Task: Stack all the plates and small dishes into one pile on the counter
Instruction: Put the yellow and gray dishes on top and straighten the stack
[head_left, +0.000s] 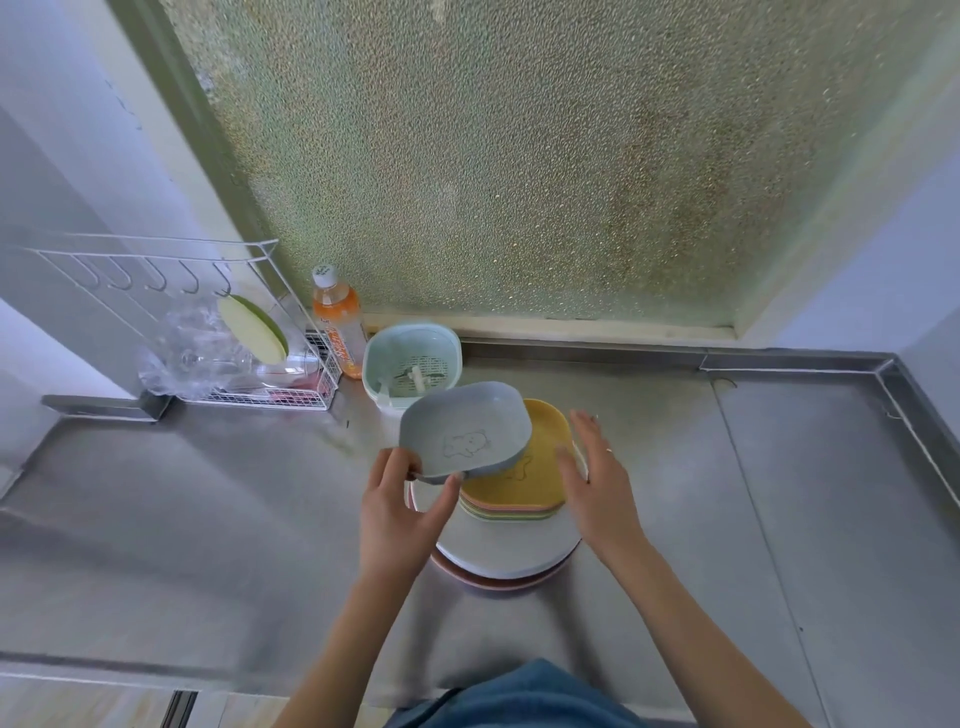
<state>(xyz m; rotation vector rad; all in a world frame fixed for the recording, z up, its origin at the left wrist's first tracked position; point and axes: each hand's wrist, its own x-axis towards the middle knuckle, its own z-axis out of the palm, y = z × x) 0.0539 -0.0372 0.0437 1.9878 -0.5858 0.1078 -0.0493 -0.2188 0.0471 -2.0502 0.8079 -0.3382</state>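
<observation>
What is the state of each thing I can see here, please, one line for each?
grey dish: tilted, held above the pile
left hand: gripping the grey dish's near edge
right hand: open, beside the pile
yellow dish: top of the stacked small dishes
white plate: flat, under the small dishes
pink plate: bottom of the pile
orange bottle: upright, capped

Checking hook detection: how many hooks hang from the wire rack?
5, in a row under the top bar of the white wire rack; the rightmost holds a pale green disc. None looks hidden.
</observation>
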